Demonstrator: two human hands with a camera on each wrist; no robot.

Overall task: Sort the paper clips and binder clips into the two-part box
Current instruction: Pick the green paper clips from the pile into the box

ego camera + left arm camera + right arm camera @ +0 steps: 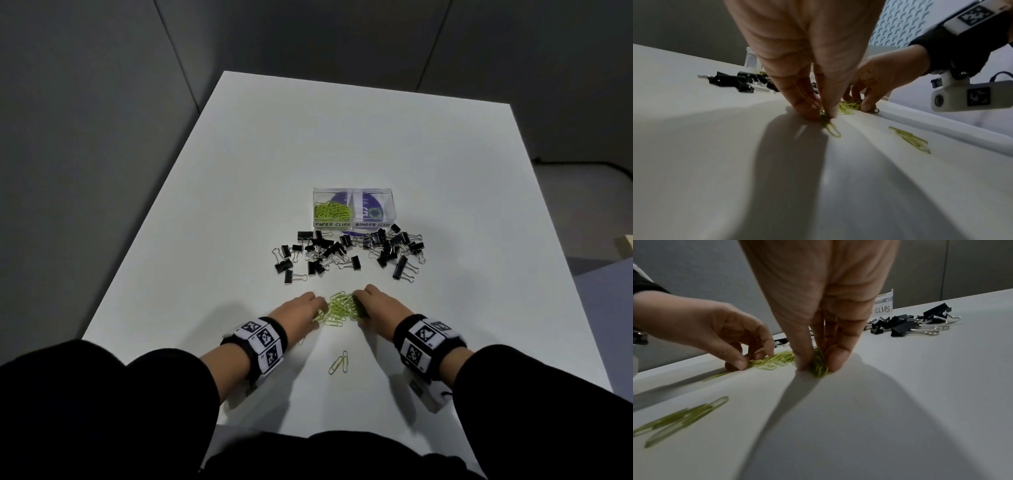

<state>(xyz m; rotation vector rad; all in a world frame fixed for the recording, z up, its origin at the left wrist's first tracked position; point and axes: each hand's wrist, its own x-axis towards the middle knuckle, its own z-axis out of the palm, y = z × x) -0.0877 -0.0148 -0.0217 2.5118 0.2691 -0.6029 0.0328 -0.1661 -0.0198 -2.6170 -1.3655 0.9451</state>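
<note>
Left hand point(297, 309) is set on the white surface point(239, 205), fingers point(807, 104) pressed together and pinched on green paper clips point(342, 306) at the pile's left edge. The pile lies between both hands, near the front of the surface. Right hand point(380, 305) is placed at the pile's right edge, thumb and fingers point(838, 360) clamped on a bunch of clips. Two stray clips point(339, 362) are seen nearer the body, between the wrists. Farther back, black binder clips point(349, 251) are scattered in a band just in front of the clear box point(356, 192). In the box, the left part, labelled PAPER CLIPS, is seen holding green clips point(332, 210); no clips are made out in the right part, labelled BINDER CLIPS.
</note>
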